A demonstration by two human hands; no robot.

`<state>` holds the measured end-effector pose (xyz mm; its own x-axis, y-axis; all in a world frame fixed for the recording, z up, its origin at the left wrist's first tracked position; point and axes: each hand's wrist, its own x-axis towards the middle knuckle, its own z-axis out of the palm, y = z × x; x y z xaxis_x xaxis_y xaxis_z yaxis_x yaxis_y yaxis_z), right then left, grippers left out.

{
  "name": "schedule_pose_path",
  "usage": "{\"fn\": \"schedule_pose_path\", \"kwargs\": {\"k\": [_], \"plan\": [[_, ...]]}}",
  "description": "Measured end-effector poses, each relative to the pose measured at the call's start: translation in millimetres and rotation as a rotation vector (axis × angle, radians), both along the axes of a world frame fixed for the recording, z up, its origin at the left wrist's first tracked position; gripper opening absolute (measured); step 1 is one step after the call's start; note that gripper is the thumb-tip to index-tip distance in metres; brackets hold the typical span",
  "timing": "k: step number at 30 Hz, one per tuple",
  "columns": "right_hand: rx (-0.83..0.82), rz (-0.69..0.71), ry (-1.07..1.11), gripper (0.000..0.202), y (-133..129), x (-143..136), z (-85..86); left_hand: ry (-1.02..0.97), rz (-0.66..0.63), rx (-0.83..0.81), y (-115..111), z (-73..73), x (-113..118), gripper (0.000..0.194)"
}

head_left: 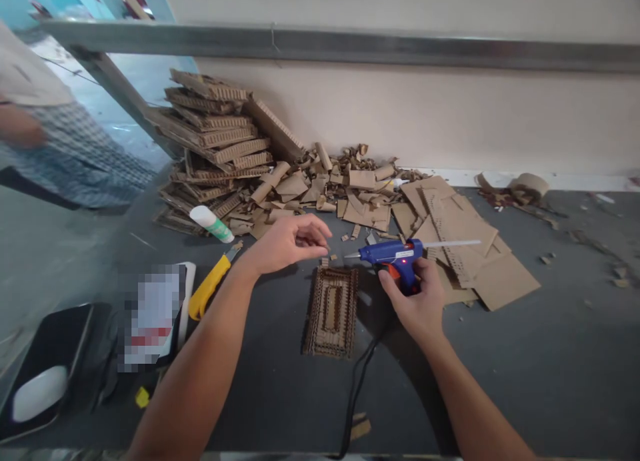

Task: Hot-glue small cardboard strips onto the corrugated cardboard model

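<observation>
Beyond our half-curled left hand, its hold unclear, cardboard scraps are crowding stacked panels; our right hand is gripping a glue gun near a corrugated rectangle.

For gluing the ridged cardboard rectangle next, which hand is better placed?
Likely the right hand: it grips the blue glue gun, whose nozzle points left near the far end of the ridged cardboard rectangle. The left hand holds no glue gun.

You have soft, fairly dim light; your right forearm throws a diffuse shadow on the dark surface. The glue gun glows red at its indicator. Leftward, the bystander blurs, and coarse pixelation masks a flat object.
</observation>
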<state>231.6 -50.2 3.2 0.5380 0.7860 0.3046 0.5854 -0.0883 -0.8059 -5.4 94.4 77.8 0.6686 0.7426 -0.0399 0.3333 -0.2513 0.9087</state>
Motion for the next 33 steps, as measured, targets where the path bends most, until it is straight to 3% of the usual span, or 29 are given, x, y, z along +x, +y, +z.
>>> {"fn": "schedule_pose_path", "kwargs": {"k": [12,19,28,33], "plan": [[-0.014,-0.088,-0.144,0.049,-4,-5,-1.6,-0.073,-0.042,-0.224,-2,-5.0,6,0.022],[-0.041,-0.076,-0.22,0.054,-4,-8,-4.2,-0.013,-0.013,-0.117,0,-12.6,9,0.022],[-0.061,-0.071,-0.264,0.054,-3,-5,-5.5,0.029,-0.013,-0.053,-4,-10.3,10,0.021],[-0.018,-0.028,-0.338,0.049,-4,-3,-4.4,0.137,-0.019,0.081,-3,-9.6,9,0.016]]}}
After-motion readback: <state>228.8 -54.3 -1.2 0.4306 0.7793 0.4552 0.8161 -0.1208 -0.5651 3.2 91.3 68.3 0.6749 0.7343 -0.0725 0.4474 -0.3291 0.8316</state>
